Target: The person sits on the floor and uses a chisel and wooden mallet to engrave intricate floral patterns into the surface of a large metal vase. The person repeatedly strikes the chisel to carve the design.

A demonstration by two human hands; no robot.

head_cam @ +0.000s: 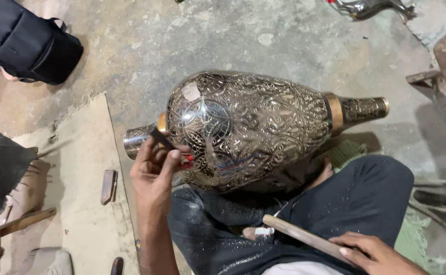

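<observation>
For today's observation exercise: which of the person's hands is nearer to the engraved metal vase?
Left. The left hand rests against the vase near its lower left side, holding a small tool to it. The right hand is below, apart from it, gripping a wooden stick.

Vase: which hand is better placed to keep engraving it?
Probably left. The left hand already presses a small dark tool against the vase; the right hand holds a wooden stick over the lap, apart from it.

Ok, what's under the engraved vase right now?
The engraved vase lies sideways on the person's dark-trousered legs; a bare foot and green cloth show beneath. The contact underneath is hidden. The left hand touches its side.
</observation>
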